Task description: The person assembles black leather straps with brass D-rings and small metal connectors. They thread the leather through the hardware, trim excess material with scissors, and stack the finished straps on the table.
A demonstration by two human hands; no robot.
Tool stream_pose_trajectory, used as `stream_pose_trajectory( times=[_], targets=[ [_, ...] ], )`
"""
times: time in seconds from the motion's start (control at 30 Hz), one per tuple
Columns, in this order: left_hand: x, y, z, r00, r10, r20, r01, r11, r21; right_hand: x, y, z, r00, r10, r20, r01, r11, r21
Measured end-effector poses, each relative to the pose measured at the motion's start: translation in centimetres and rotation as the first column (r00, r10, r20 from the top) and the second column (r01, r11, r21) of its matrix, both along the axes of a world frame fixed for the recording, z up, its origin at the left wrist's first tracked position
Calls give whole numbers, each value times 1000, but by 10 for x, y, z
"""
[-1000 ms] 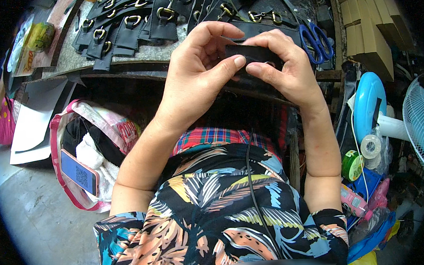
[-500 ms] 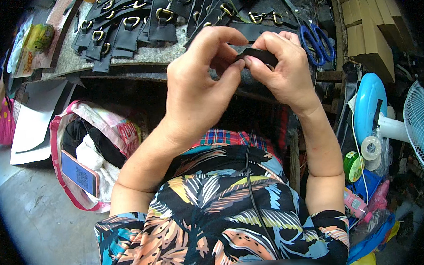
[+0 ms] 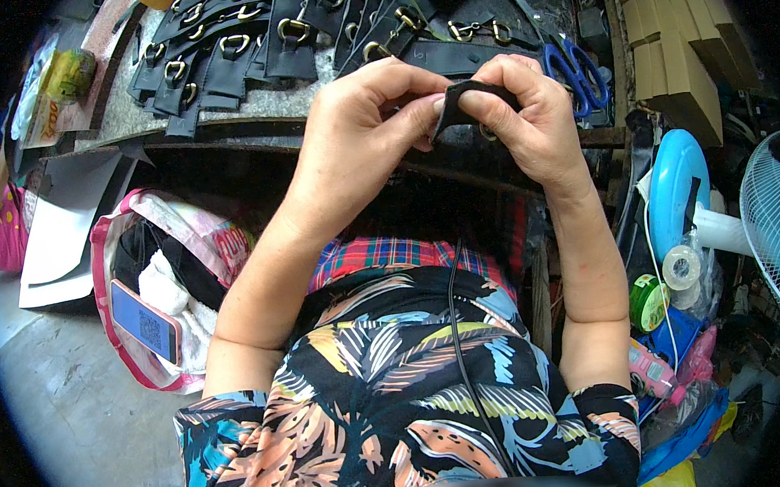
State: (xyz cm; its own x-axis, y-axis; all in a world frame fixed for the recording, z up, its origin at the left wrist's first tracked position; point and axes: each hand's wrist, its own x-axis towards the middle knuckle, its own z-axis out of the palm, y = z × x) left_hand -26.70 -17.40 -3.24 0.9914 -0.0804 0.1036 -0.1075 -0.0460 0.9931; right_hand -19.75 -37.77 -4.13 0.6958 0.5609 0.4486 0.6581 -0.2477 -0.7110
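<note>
Both of your hands are up over the bench edge, pinching one black leather strap (image 3: 471, 100) between them. Your left hand (image 3: 361, 134) grips its near end with thumb and fingers closed, and your right hand (image 3: 525, 119) has its fingers curled over the folded top, so most of the strap is hidden. Down left on the floor, a pink-trimmed tote bag (image 3: 155, 276) sits open with a white cloth and a phone (image 3: 145, 323) in it. On the grey felt bench (image 3: 265, 104), rows of flat black straps with brass D-rings (image 3: 292, 26) lie overlapping. Blue-handled scissors (image 3: 581, 76) lie just right of your knuckles, blades partly cut off.
</note>
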Motion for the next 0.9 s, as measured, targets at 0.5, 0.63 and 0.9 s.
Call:
stream_pose_trajectory(
  times=[0.5, 0.63, 0.9],
  targets=[
    [-11, -1, 1, 901, 217, 374, -364, 848, 386, -5, 3, 2, 993, -28, 113, 39, 994, -100],
    [-16, 0, 2, 961, 205, 185, -255, 917, 308, -7, 7, 3, 974, -82, 211, 127, 969, -212],
    [-16, 0, -5, 872, 108, 478, -370, 785, 498, -19, 8, 20, 969, -68, 237, 166, 891, -422]
  ],
)
